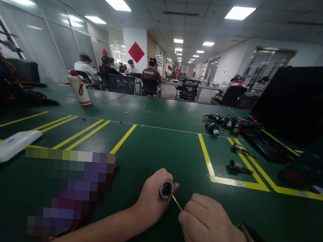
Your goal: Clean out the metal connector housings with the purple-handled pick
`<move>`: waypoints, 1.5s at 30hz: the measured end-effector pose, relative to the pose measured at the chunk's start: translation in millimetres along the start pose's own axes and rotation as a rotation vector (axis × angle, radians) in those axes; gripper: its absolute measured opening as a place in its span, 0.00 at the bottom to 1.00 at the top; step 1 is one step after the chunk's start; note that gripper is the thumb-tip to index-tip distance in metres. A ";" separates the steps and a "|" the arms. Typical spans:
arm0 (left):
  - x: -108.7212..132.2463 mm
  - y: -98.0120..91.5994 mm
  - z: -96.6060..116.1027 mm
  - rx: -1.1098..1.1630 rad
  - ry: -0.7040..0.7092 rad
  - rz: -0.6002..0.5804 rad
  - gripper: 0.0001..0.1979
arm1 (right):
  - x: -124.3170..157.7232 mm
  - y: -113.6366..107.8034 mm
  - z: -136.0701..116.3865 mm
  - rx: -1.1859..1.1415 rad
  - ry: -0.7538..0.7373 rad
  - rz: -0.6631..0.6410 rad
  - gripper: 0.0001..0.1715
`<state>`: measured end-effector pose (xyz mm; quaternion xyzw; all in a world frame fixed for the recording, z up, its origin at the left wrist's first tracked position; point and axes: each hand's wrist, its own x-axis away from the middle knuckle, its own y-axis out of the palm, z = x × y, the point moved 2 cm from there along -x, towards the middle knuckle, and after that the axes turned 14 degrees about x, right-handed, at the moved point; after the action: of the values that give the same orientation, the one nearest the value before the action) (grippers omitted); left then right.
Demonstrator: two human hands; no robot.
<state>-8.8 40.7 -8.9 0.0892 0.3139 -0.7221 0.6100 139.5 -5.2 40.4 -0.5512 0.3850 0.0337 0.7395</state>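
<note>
Two grips, L fingers: connector, R fingers: rod (at rim), tbl room ahead

1 held conn.; 1 rod; 2 tapered pcs.; 1 cup.

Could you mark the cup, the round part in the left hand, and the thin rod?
Cup [84,94]: head view, on its side.
Round part [166,189]: head view, on its open end.
Thin rod [177,202]: head view, middle of its bare length.
</note>
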 end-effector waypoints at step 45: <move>-0.4 0.6 1.0 0.112 -0.088 -0.011 0.12 | -2.1 -7.1 3.2 -0.106 0.025 -0.005 0.14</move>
<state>-7.9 40.4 -8.1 0.0897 0.2462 -0.7450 0.6134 143.1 -4.6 47.6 -0.5908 0.3906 0.0453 0.7045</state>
